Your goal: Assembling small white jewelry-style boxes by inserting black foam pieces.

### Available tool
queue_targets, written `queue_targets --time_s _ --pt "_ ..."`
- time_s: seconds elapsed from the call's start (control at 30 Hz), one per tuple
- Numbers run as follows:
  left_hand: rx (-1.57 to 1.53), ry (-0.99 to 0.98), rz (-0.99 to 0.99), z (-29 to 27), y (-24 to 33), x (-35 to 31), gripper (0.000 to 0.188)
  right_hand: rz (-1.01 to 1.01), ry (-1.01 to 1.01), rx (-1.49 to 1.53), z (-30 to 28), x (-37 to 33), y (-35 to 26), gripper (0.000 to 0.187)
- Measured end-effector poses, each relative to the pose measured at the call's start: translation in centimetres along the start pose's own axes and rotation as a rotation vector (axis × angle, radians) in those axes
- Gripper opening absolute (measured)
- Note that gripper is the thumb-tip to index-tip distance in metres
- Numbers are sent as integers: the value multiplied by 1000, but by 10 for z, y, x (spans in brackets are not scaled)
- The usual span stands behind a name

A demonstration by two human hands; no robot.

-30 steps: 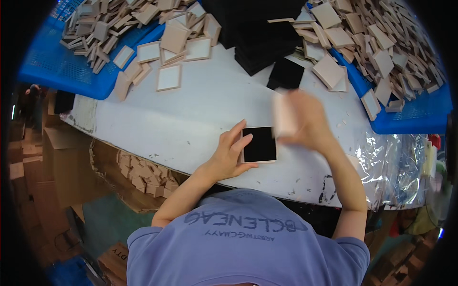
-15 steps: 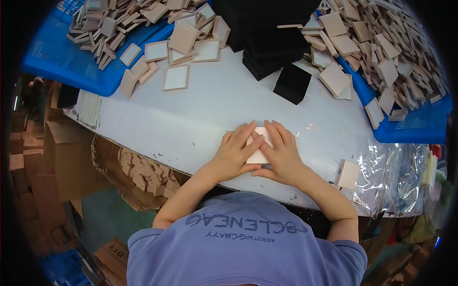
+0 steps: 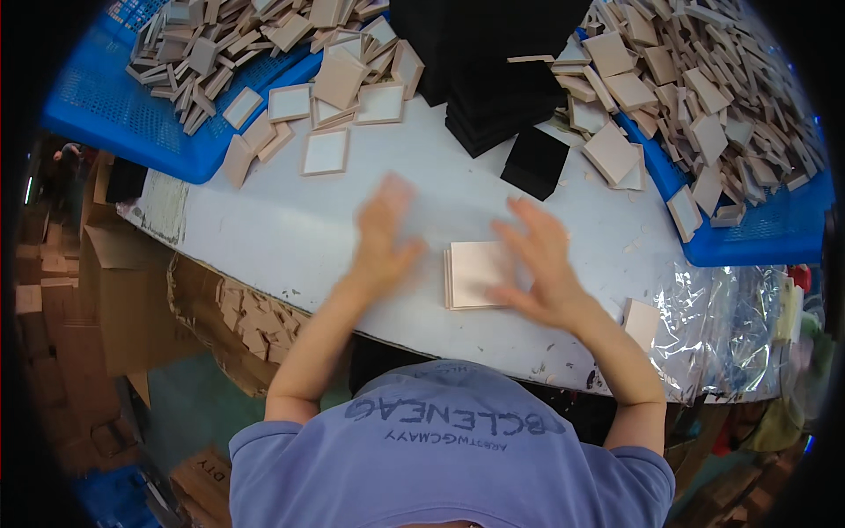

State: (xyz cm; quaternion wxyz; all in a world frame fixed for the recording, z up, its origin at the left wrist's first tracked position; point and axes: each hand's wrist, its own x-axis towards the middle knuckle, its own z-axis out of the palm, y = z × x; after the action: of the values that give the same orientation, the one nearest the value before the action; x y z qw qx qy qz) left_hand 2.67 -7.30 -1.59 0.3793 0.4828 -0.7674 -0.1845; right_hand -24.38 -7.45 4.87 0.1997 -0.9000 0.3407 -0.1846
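A small pale pink square box (image 3: 473, 275) lies on the white table in front of me, its lid and base edges showing along its left side. My right hand (image 3: 544, 268) is over the box's right part with fingers spread; whether it touches the box I cannot tell. To the left of the box, my left hand (image 3: 382, 242) is in the air, smeared by motion, with fingers apart and nothing in it. Beyond the hands, a shallow pale box half with a white inside (image 3: 326, 152) lies on the table.
Blue plastic baskets (image 3: 172, 163) (image 3: 748, 251) heaped with pale box parts stand at the far left and far right. Black foam-like blocks (image 3: 535, 163) are stacked at the back middle. Clear plastic bags (image 3: 713, 326) and another pale box (image 3: 641, 323) lie at right. A carton (image 3: 211, 321) of pale pieces sits below the table's left edge.
Both hands were together on the box; now they have parted, the left one moving left and away, the right one moving right. The box is uncovered on its left.
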Motion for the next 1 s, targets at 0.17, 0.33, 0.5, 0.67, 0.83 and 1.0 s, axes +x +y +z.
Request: queue_targets --time_s 0.17,0.33,0.5,0.67,0.83,1.0 --pt "652 365 -498 -37 -74 36 76 77 591 -178 -25 41 42 42" --pt "627 94 -669 -43 -83 32 67 179 486 -274 1 41 81 23" --pt "182 212 -319 -32 -47 13 63 201 528 -302 -2 46 80 14" --pt "-211 -89 179 -5 54 8 66 123 528 -384 -2 47 82 9" --pt "-32 -142 302 29 65 -9 60 332 577 -75 -3 45 89 6" --pt "-63 -142 290 33 65 -8 58 592 1050 590 -1 31 100 6"
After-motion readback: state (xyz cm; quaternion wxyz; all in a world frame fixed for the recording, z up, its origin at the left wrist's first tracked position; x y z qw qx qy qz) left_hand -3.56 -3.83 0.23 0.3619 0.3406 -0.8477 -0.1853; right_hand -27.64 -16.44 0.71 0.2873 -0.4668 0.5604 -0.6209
